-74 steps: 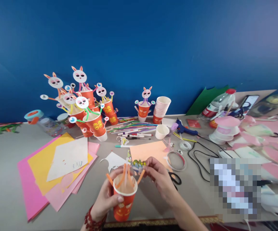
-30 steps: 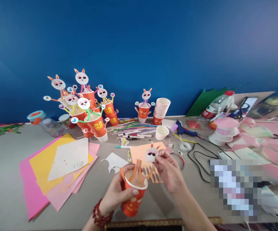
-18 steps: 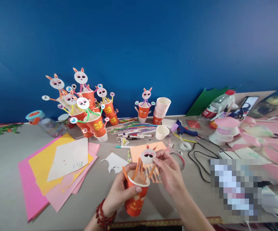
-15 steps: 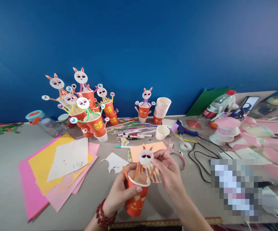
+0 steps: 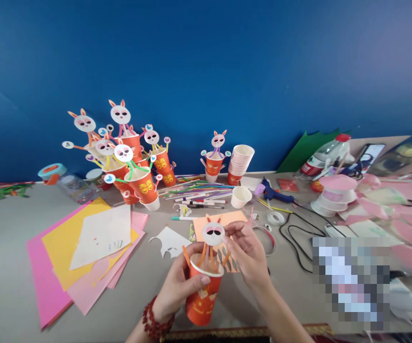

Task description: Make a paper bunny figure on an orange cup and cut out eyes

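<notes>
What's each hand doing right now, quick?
Left hand: closed around the red paper cup.
Right hand: fingertips closed at the edge of the paper rabbit face, just above the cup.

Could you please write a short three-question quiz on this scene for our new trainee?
1. What does the left hand hold?
2. True or false: the rabbit face by the right hand is lying flat on the table.
3. Fill in, as the camera sees it: the stack of paper cups stands just to the ____ of the rabbit cup with purple arms.

Key:
1. A red paper cup.
2. False; it is raised above the cup's rim.
3. Right.
</notes>
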`<state>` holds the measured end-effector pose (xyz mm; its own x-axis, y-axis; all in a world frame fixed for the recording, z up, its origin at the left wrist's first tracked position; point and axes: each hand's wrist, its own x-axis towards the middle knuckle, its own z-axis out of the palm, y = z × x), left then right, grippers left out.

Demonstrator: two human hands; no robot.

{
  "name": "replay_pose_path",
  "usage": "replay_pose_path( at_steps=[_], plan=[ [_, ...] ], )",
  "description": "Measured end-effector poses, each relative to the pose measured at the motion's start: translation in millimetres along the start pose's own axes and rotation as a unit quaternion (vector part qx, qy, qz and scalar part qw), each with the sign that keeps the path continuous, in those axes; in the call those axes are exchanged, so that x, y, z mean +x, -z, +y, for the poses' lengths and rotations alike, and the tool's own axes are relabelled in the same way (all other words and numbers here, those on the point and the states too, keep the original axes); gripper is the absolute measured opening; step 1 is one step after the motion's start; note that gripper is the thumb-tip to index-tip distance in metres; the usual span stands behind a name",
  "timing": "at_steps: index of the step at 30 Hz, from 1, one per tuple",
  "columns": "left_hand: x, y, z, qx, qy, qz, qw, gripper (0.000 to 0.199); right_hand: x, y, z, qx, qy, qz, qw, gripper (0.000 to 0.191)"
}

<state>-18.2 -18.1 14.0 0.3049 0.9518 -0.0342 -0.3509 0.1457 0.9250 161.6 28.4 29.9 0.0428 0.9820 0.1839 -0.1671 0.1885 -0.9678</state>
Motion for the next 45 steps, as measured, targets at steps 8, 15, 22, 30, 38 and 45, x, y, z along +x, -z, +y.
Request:
replay_pose_path(
  at_steps=[8,15,22,30,38,45],
  plan=[
    [-2.4,0.0,-1.4,-0.004,0.0,0.005,1.0,0.058,-0.9,0.0,1.5,0.001,0.005,-0.008,1.0,0.014],
    [-2.7,0.8,-1.6,0.002,0.005,0.01,1.0,0.058,-1.8,-1.2,0.8,0.0,0.01,-0.011,1.0,0.013],
    [-3.3,1.0,-3.1,-0.003,0.01,0.018,1.0,0.06,-1.5,-2.2,0.8,0.003,0.001,-0.008,1.0,0.015],
    [-1.0,-1.8,1.2,0.0,0.004,0.012,1.0,0.057,-0.9,-2.4,-0.4,0.02,-0.015,0.005,1.0,0.017],
    [-1.8,6.2,-9.4,0.024,0.02,0.049,0.998,0.056,1.4,-1.7,3.4,0.041,-0.028,0.03,0.998,0.018],
    [-2.2,2.4,-10.6,0.028,0.013,0.037,0.999,0.056,1.3,-2.7,8.8,0.039,-0.034,0.028,0.998,0.016]
  ],
)
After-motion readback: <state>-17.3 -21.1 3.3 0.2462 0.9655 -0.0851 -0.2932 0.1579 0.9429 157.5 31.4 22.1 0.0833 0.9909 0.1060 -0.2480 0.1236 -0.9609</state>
